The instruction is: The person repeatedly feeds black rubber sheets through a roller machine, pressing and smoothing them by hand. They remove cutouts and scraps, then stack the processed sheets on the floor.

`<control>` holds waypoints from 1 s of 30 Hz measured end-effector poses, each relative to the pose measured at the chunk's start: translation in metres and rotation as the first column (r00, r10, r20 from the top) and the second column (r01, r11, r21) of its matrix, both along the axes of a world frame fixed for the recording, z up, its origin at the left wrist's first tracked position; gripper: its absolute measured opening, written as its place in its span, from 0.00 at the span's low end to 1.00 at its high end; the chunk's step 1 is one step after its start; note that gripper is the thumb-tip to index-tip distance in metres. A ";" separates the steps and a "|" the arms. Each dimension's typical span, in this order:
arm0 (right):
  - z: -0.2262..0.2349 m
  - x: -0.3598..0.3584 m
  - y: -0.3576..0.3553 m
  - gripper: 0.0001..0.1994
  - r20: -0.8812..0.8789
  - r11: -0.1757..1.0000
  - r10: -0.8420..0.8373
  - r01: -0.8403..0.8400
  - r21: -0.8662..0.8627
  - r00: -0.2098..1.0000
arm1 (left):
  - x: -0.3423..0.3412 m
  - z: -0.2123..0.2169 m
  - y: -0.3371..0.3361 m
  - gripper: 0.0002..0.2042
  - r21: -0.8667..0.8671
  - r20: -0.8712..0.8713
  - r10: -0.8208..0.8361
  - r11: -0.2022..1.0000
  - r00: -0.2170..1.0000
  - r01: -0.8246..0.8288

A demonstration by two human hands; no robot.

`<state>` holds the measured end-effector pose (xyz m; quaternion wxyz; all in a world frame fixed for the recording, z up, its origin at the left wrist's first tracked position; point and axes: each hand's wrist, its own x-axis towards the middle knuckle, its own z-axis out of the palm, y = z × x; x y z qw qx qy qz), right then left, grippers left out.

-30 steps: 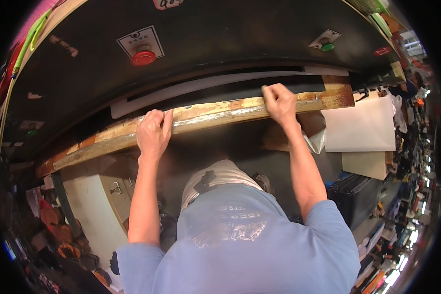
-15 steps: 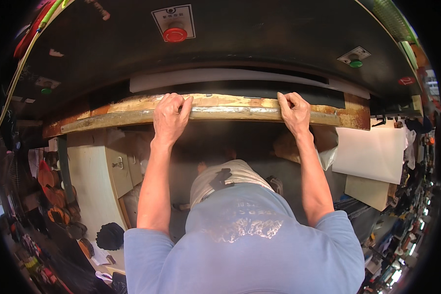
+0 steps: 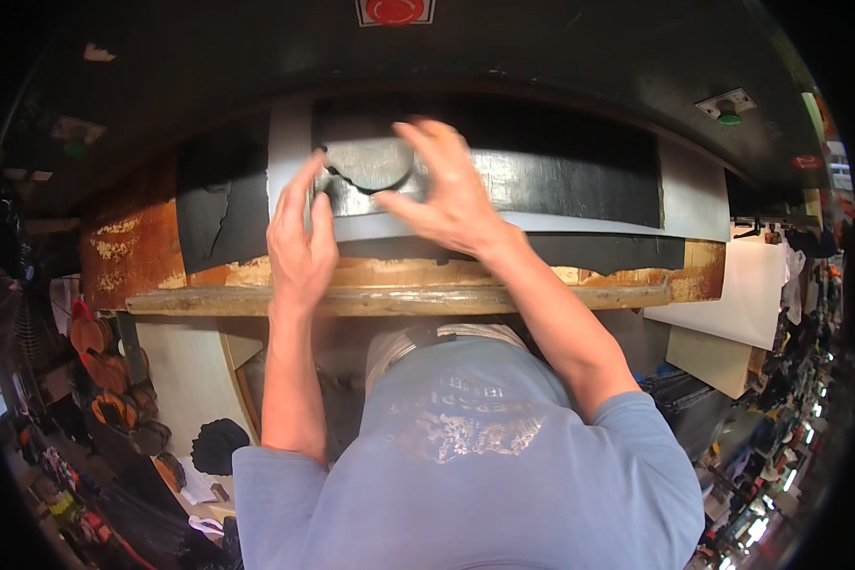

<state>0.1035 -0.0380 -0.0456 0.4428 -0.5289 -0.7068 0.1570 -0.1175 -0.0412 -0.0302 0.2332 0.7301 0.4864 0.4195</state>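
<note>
Between my hands lies a flat grey piece (image 3: 375, 163), rounded at its right end, with an uneven dark outline on its left and front edges. It rests on or just over a shiny black sheet (image 3: 560, 185); a gap beneath is hard to judge. My left hand (image 3: 301, 242) is at its left edge, fingers stretched and thumb apart. Around its right end my right hand (image 3: 446, 195) spreads thumb and fingers, slightly blurred. The fingertips are close to the edge, but firm contact cannot be made out. Under the black sheet is a white board (image 3: 695, 190).
A dark machine panel (image 3: 541, 57) overhangs the work, with a red button (image 3: 394, 9) and a green button (image 3: 729, 118). A worn wooden rail (image 3: 399, 302) edges the bench before me. Further black sheet material (image 3: 223, 218) lies left. A pale cabinet (image 3: 185, 370) stands below left.
Both hands have left the bench's front edge and reached forward to the grey piece. My view has shifted, so the bench sits lower and the black sheet and grey piece now show.
</note>
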 end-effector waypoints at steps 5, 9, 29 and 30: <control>-0.017 -0.038 0.044 0.42 0.170 0.999 -0.034 0.036 -0.005 0.985 | 0.012 -0.021 0.046 0.32 0.058 -0.176 -0.027 0.998 0.984 0.038; -0.005 -0.008 0.043 0.40 -0.132 0.994 0.050 -0.062 -0.089 0.990 | 0.013 -0.035 0.040 0.31 0.094 -0.257 -0.002 0.995 0.966 0.027; -0.010 0.086 -0.001 0.36 0.290 0.995 0.099 -0.088 -0.048 0.952 | 0.017 -0.032 0.034 0.24 0.189 -0.328 0.010 0.980 0.945 0.055; -0.010 0.086 0.000 0.37 0.255 0.997 0.079 -0.070 -0.042 0.964 | 0.019 -0.028 0.030 0.23 0.139 -0.333 0.017 0.990 0.943 0.032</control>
